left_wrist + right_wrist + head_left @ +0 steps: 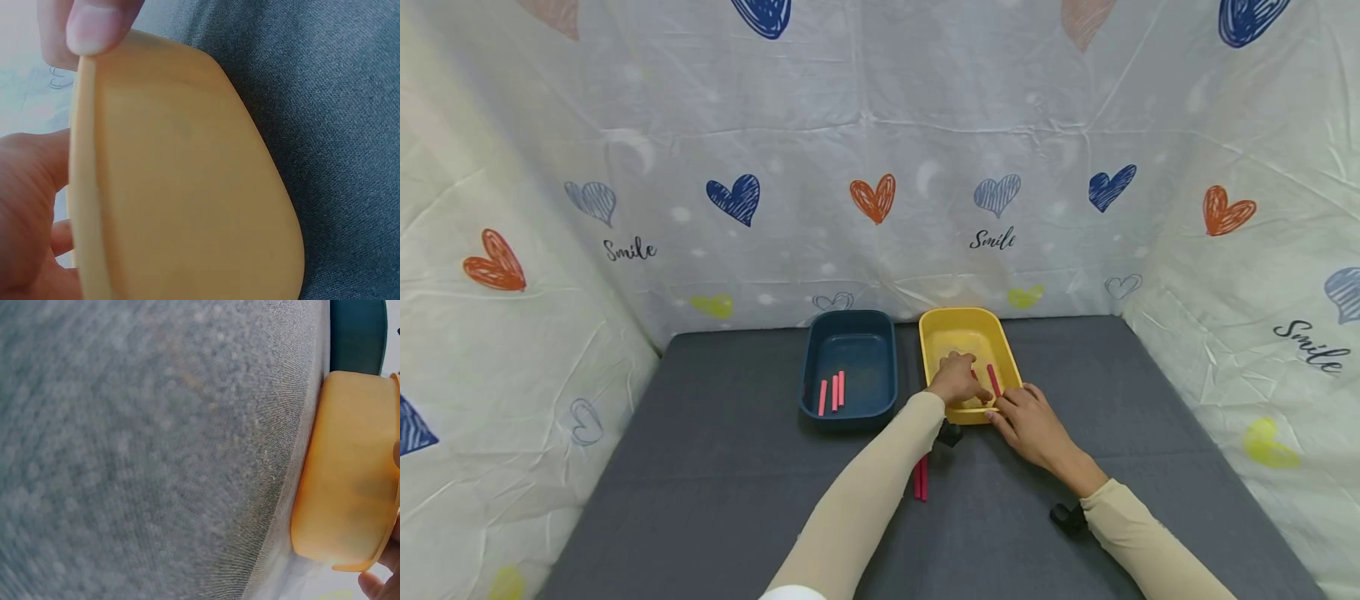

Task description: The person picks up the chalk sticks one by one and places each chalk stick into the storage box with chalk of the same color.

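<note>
My left hand [957,379] reaches over the near rim into the yellow tray [966,318], its fingers down among dark red sticks [993,380]. Whether it pinches one of them I cannot tell. At the tray's near right corner, my right hand [1033,425] holds the rim, thumb outside the front wall and fingers over the edge. In the left wrist view that thumb [94,28] presses on the rim, and the left hand [28,206] shows behind the tray wall. The right wrist view has the tray [350,469] side-on, with fingertips [371,584] at its rim.
Left of the yellow tray stands a dark blue tray [852,319] with several pink sticks [835,392] inside. Two dark red sticks [921,482] lie on the grey cloth-covered table [722,467], beside the left forearm. A heart-printed curtain [820,150] hangs behind the table.
</note>
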Demonstrator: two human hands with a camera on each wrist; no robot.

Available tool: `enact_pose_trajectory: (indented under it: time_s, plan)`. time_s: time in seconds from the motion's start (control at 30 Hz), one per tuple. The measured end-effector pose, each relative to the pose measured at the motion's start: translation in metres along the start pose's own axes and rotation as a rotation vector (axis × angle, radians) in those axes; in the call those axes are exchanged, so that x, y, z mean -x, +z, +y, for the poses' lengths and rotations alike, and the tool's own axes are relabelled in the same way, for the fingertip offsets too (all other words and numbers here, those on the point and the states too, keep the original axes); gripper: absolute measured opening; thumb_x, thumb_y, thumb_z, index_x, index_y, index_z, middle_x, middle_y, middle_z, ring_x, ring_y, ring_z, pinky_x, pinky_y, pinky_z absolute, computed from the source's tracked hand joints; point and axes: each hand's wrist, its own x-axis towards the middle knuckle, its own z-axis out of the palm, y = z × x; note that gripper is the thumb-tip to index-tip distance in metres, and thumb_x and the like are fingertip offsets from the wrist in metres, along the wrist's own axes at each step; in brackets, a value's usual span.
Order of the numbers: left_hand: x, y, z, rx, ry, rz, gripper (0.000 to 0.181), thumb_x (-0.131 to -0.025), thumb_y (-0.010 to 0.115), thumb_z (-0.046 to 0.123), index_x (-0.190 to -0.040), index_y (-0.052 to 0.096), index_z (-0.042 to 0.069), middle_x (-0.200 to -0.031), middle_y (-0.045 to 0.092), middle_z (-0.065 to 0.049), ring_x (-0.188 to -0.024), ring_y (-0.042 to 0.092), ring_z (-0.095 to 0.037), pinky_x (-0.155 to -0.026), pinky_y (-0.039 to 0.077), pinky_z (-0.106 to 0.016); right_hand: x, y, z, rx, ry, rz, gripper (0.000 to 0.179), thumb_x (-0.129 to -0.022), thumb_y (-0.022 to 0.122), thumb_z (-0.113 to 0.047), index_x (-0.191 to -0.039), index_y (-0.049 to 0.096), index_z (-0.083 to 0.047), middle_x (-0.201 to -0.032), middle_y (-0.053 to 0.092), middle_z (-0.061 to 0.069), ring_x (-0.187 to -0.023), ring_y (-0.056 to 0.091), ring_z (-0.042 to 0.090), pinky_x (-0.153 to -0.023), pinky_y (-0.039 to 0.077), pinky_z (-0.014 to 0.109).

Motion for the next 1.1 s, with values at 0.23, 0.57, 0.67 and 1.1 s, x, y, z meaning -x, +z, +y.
enact_pose_trajectory:
  time_s: [0.23,0.57,0.67,1.1]
  plan:
    - [0.001,-0.003,-0.002,0.034,0.031,0.037,0.067,-0.082,0.081,0.025,-0.140,0.052,0.008,-0.138,0.050,-0.013,-0.126,0.046,-0.031,-0.102,0.047,-0.040,0.000,0.000,-0.001,0.005,0.005,-0.007,0.018,-0.095,0.064,-0.029,-0.086,0.065,-0.014,-0.087,0.060,0.001,-0.082,0.058,0.021,-0.101,0.041,0.049]
    - [0.010,-0.017,-0.007,0.106,0.101,0.037,0.065,-0.085,0.077,0.025,-0.141,0.050,0.006,-0.134,0.049,-0.015,-0.122,0.048,-0.030,-0.095,0.050,-0.039,0.001,0.001,-0.001,0.011,0.000,0.015,0.016,-0.094,0.066,-0.028,-0.084,0.065,-0.015,-0.085,0.059,0.000,-0.081,0.058,0.020,-0.100,0.042,0.050]
    - [0.013,-0.021,-0.009,0.098,0.121,0.042,0.066,-0.085,0.077,0.027,-0.142,0.050,0.007,-0.133,0.050,-0.014,-0.118,0.051,-0.028,-0.093,0.051,-0.038,0.001,0.000,-0.001,0.019,-0.002,0.015,0.017,-0.094,0.065,-0.029,-0.084,0.066,-0.015,-0.085,0.059,0.000,-0.081,0.058,0.020,-0.100,0.043,0.049]
    - [0.031,-0.027,-0.013,0.060,0.199,0.060,0.064,-0.087,0.075,0.035,-0.141,0.051,0.010,-0.129,0.052,-0.010,-0.112,0.053,-0.023,-0.090,0.052,-0.033,0.001,-0.002,-0.002,0.001,0.015,-0.002,0.018,-0.094,0.066,-0.030,-0.085,0.066,-0.015,-0.084,0.059,-0.001,-0.080,0.056,0.020,-0.100,0.042,0.049]
